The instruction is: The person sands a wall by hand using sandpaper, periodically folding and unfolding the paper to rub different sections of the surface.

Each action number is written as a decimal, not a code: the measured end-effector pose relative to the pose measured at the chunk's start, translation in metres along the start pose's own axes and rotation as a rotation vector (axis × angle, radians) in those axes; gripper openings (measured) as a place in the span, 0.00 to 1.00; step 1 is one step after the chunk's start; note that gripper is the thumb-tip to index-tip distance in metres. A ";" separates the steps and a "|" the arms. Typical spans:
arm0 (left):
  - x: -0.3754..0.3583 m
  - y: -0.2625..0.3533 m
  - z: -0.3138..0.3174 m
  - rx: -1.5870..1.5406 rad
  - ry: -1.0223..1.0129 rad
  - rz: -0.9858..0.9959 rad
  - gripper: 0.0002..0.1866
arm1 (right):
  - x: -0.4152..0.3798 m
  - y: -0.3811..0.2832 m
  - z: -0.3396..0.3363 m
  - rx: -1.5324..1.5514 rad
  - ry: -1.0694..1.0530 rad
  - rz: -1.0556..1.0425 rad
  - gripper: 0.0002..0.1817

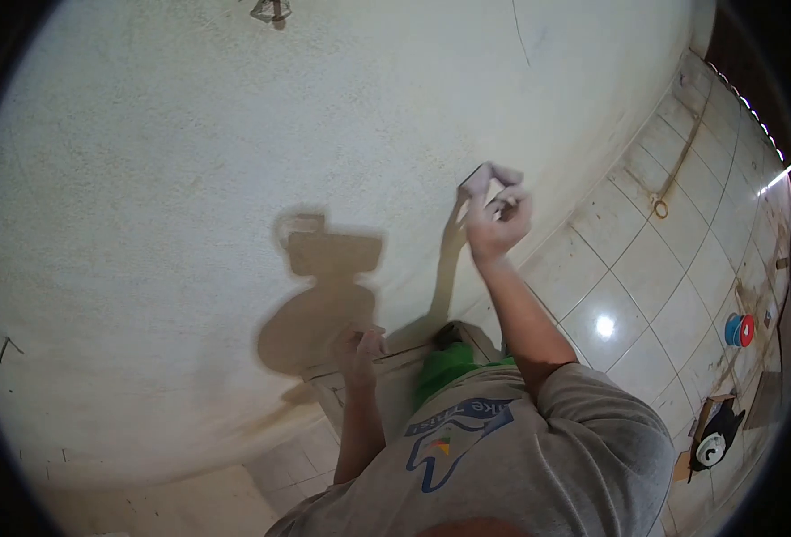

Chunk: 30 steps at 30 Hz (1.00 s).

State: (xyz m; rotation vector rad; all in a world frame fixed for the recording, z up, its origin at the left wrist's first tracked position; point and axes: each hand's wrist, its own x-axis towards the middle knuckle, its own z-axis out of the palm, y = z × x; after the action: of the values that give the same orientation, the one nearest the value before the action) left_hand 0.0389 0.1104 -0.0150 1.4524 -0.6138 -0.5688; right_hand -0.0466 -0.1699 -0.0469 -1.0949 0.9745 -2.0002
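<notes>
My right hand, whitened with dust, is closed in a pinch against the pale wall. Between its fingers is a thin flat piece with a dark edge, which looks like a folded sheet; its exact kind does not show. Lower and to the left, my left hand is near the wall with its fingers curled in. Whether anything is inside those fingers is hidden. Shadows of my head and right arm fall on the wall between and around the hands.
Tiled floor runs along the wall's base at the right. On it lie a blue and red spool, a ring-ended cord and a dark bundle with a white round item. A bent nail sticks out of the wall.
</notes>
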 end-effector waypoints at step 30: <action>-0.001 -0.003 -0.035 0.155 0.102 -0.117 0.10 | -0.026 -0.064 0.017 0.218 -0.455 -0.166 0.18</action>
State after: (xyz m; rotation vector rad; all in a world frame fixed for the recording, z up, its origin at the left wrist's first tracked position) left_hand 0.0628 0.1364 -0.0191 1.6613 -0.5037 -0.5436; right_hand -0.0325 -0.1211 0.0032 -1.4557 0.4315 -1.8110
